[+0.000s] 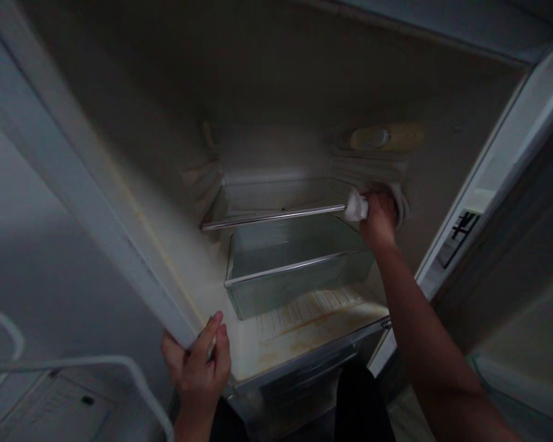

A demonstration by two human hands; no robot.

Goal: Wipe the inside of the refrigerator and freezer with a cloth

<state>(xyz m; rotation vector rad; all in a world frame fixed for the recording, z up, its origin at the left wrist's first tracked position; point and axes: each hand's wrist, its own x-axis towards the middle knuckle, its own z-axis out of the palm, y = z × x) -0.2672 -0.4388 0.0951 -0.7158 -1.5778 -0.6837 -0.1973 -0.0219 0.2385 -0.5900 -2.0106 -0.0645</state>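
Note:
My right hand (380, 216) is inside an open fridge, closed round a crumpled white cloth (356, 205) at the right end of a glass shelf (286, 196). More of the cloth seems to show behind the hand, against the right inner wall. The shelf's metal front trim (271, 218) runs left from there. At the lower left, my left hand (200, 359) grips the fridge's front left edge (166, 313), its fingers curled over the rim. Below the shelf sits a clear drawer (295, 285). The fridge floor (299, 328) under it is ribbed, with yellow-brown stains.
A yellowish lamp housing (387, 136) is set in the right inner wall. The open door (511, 307) stands at the right. At the lower left are a white curved tube (87, 362) and a white panel. My dark-clad knee (362, 399) is close under the fridge.

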